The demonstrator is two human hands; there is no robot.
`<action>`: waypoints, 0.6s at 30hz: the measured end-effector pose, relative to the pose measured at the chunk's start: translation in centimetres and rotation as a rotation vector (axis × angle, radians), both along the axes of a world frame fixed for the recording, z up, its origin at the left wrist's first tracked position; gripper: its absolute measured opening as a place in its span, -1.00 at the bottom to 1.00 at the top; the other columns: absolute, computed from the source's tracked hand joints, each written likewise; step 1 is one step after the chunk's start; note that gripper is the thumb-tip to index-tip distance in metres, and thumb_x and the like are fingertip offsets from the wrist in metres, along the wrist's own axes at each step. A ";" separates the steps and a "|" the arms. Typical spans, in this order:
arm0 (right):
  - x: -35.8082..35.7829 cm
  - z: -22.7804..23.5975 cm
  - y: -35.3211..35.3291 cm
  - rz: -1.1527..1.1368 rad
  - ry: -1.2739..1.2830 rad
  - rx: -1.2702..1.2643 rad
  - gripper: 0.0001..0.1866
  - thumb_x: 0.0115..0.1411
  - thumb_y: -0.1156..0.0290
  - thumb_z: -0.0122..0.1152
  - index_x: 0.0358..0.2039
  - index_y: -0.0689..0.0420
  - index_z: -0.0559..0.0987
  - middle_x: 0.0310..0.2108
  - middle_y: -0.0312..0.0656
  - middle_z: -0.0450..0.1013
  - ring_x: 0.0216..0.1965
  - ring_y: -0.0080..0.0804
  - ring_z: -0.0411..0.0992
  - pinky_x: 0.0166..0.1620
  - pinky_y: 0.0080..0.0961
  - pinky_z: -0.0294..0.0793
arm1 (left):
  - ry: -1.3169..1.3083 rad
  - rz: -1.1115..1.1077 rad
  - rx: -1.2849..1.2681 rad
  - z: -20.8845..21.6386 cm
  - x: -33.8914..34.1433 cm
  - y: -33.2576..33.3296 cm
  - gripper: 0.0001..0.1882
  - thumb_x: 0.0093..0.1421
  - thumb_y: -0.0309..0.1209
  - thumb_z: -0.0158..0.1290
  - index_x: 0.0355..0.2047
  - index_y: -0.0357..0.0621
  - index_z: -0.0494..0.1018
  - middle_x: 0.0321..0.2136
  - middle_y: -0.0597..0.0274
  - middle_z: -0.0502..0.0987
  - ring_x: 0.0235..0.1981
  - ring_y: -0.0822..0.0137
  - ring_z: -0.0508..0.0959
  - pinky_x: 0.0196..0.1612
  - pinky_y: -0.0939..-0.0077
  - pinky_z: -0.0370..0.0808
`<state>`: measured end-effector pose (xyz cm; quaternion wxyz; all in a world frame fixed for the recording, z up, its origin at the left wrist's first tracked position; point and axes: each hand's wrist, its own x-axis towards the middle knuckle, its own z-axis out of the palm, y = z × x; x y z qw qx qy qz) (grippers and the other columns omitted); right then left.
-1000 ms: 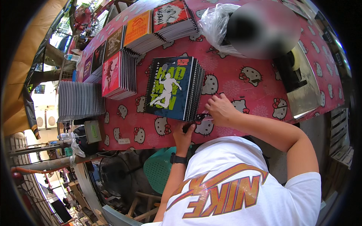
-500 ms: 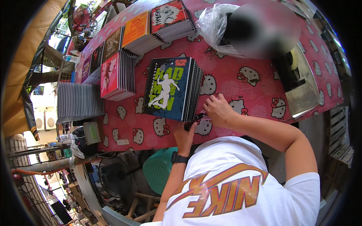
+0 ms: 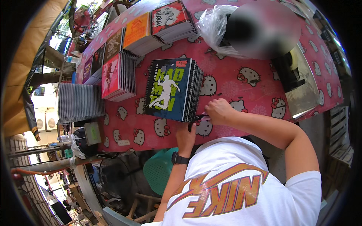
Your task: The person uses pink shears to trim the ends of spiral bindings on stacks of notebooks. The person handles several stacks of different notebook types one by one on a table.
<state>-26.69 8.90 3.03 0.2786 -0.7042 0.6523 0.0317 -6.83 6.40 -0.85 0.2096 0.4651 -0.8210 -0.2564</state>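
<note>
A stack of spiral-bound notebooks (image 3: 164,88) lies on the pink table; its top cover is dark blue with a white badminton player and green lettering. By the stack's near right corner is my left hand (image 3: 184,136), thumb up and fingers curled around something dark, mostly hidden. To the right of that corner, my right hand (image 3: 220,112) is closed, knuckles up, at one end of a small dark and pinkish thing (image 3: 200,116). This thing runs between the two hands, too small to make out. A dark watch (image 3: 180,158) is on my left wrist.
Further notebook stacks stand behind and left: a red one (image 3: 169,17), an orange one (image 3: 137,30), a pink-red one (image 3: 112,77) and a pile showing spirals (image 3: 81,102). A clear plastic bag (image 3: 212,28) and a tape dispenser (image 3: 296,71) are at right. A green stool (image 3: 160,171) is below.
My right hand's fingers, which were raised and partly spread, have folded down into a closed grip. My left hand stays by the stack's corner, nearly unmoved. The notebooks have not moved.
</note>
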 end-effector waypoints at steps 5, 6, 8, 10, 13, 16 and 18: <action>-3.2 -0.3 2.3 -0.101 0.095 -0.326 -0.64 -0.05 0.17 0.23 -0.30 0.14 0.52 -0.30 -0.14 0.43 -0.16 -0.20 0.36 -0.12 -0.22 0.28 | 0.015 -0.162 0.277 1.3 0.9 1.1 -0.75 0.10 -0.30 0.08 -0.35 -0.26 0.47 -0.43 -0.05 0.51 -0.41 0.05 0.52 -0.35 0.26 0.42; -4.1 -0.1 2.7 -0.193 0.069 -0.336 -0.63 -0.05 0.16 0.23 -0.30 0.14 0.51 -0.28 -0.14 0.41 -0.13 -0.20 0.34 -0.11 -0.19 0.26 | 0.048 -0.222 0.373 2.4 0.5 1.2 -0.76 0.11 -0.31 0.08 -0.35 -0.26 0.46 -0.43 -0.03 0.51 -0.42 0.09 0.53 -0.35 0.31 0.42; -5.6 0.2 4.2 -0.202 0.095 -0.369 -0.63 -0.11 0.18 0.26 -0.32 0.13 0.49 -0.28 -0.14 0.40 -0.14 -0.20 0.34 -0.12 -0.21 0.27 | 0.106 -0.279 0.394 4.9 -0.7 1.3 -0.78 0.11 -0.34 0.09 -0.35 -0.27 0.46 -0.44 -0.01 0.51 -0.43 0.13 0.52 -0.35 0.35 0.43; -6.5 0.2 6.0 -0.333 -0.126 -0.401 -0.60 -0.17 0.22 0.28 -0.29 0.11 0.49 -0.27 -0.16 0.40 -0.14 -0.20 0.33 -0.12 -0.24 0.28 | 0.221 -0.407 0.304 8.9 -3.3 0.9 -0.84 0.10 -0.43 0.09 -0.34 -0.28 0.44 -0.45 0.04 0.49 -0.45 0.20 0.51 -0.35 0.45 0.43; -6.5 0.1 8.1 -0.464 -0.197 -0.440 -0.57 -0.21 0.26 0.28 -0.25 0.08 0.49 -0.27 -0.19 0.40 -0.14 -0.20 0.33 -0.11 -0.26 0.28 | 0.401 -0.532 -0.099 14.3 -11.2 -2.8 -0.87 0.14 -0.45 0.06 -0.32 -0.24 0.43 -0.47 0.14 0.46 -0.47 0.31 0.47 -0.37 0.48 0.41; -5.7 0.5 8.7 -0.461 -0.212 -0.428 -0.55 -0.21 0.26 0.28 -0.23 0.08 0.49 -0.27 -0.19 0.40 -0.14 -0.20 0.33 -0.11 -0.27 0.28 | 0.505 -0.584 -0.258 16.0 -20.2 -7.9 -0.71 0.14 -0.31 0.07 -0.20 -0.26 0.42 -0.32 0.00 0.47 -0.27 0.15 0.49 -0.19 0.36 0.40; -5.4 1.3 9.0 -0.465 -0.213 -0.445 -0.55 -0.21 0.26 0.29 -0.23 0.09 0.49 -0.27 -0.19 0.40 -0.14 -0.20 0.33 -0.11 -0.28 0.28 | 0.525 -0.602 -0.294 15.7 -23.1 -10.4 -0.63 0.14 -0.24 0.07 -0.14 -0.26 0.41 -0.21 -0.06 0.47 -0.14 0.09 0.47 -0.08 0.31 0.37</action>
